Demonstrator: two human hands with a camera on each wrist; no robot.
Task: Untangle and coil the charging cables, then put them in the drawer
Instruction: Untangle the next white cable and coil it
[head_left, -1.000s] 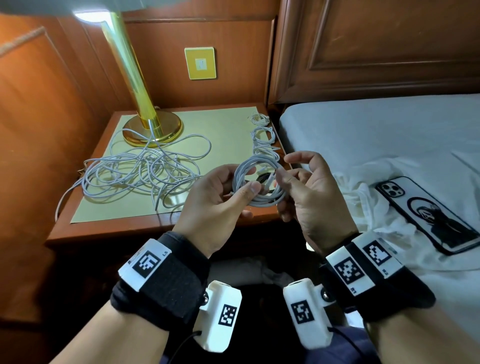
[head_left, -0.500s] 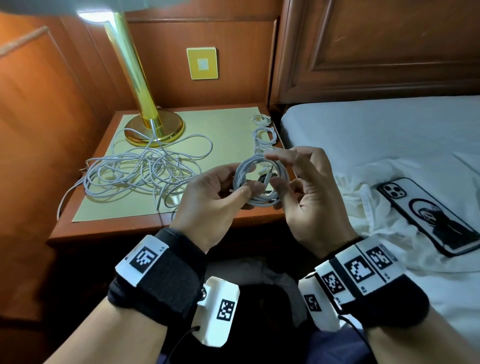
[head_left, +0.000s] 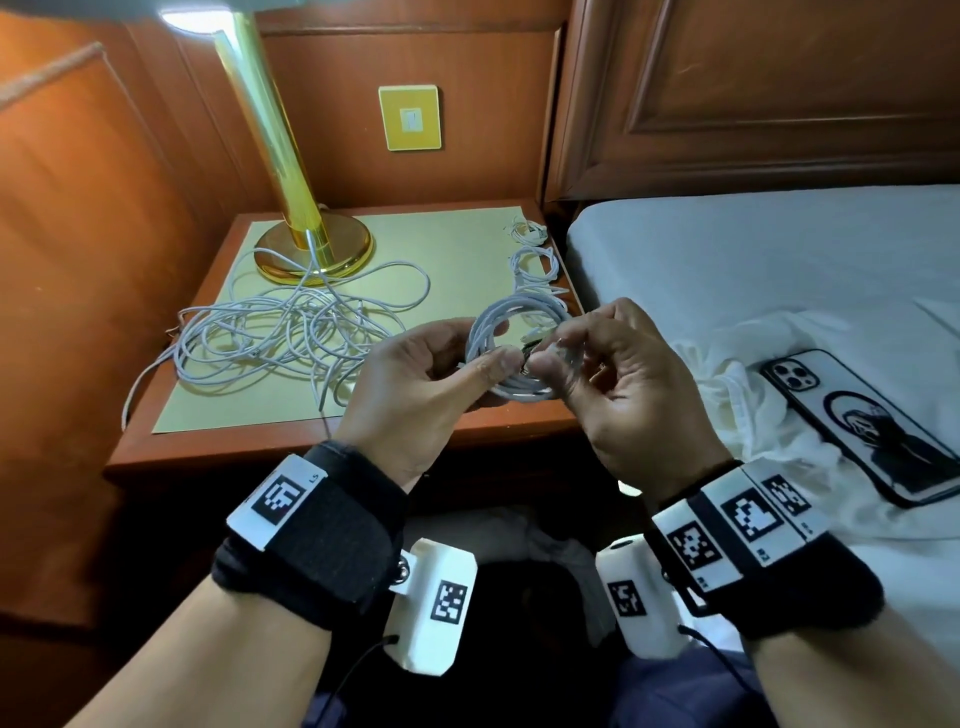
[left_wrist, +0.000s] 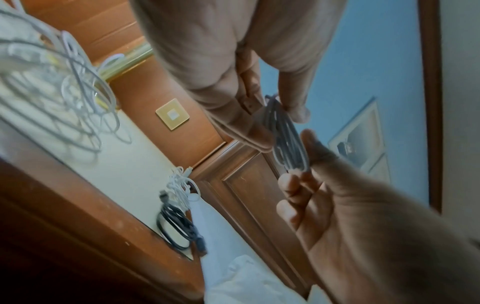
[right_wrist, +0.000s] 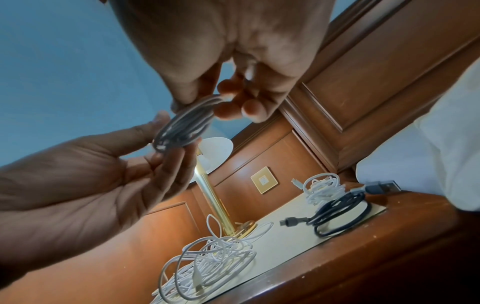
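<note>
A white cable wound into a small coil (head_left: 511, 332) hangs in the air over the nightstand's front edge. My left hand (head_left: 483, 358) pinches its left side between thumb and fingers. My right hand (head_left: 556, 353) pinches its right side, where a dark plug end shows. The wrist views show the same coil (left_wrist: 285, 139) (right_wrist: 182, 127) held between both hands. A big tangle of white cables (head_left: 291, 338) lies on the nightstand left of my hands. Two small white coils (head_left: 535, 260) and a black coiled cable (right_wrist: 337, 211) lie along the right edge. No drawer shows.
A brass lamp (head_left: 311, 249) stands at the back of the wooden nightstand (head_left: 311, 447), which has a yellow mat on top. To the right is a bed (head_left: 753, 249) with a white cloth and a phone (head_left: 857, 426). Wooden wall panels close in the left and back.
My right hand's fingers, spread over the coil before, have curled in and now pinch its right side. The left hand and the coil have hardly moved.
</note>
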